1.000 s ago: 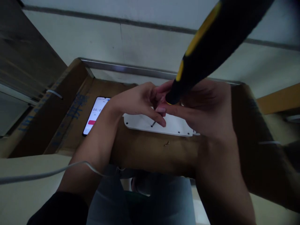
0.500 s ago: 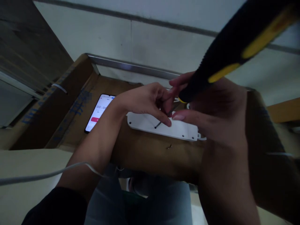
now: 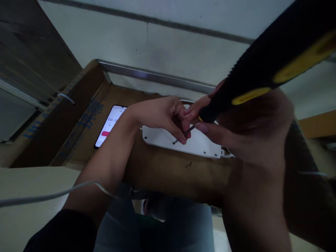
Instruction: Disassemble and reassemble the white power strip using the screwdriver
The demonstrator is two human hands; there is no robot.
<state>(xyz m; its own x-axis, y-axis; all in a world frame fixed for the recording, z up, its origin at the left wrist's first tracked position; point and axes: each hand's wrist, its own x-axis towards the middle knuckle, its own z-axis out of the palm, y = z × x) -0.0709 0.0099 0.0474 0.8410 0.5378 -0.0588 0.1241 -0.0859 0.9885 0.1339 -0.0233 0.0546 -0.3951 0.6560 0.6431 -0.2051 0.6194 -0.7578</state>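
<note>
The right hand [image 3: 244, 140] grips a screwdriver [image 3: 262, 80] (tip on the white power strip [image 3: 199, 144]), left hand [image 3: 160, 115] pinching its shaft

A black screwdriver with yellow inlays [image 3: 265, 75] is slanting down from the upper right, its thin metal shaft ending with the tip at a hole in a white power strip [image 3: 183, 141]. The strip is lying flat with its back side up, small screw holes showing along its edges. A loose screw [image 3: 189, 163] is lying just in front of it.
</note>
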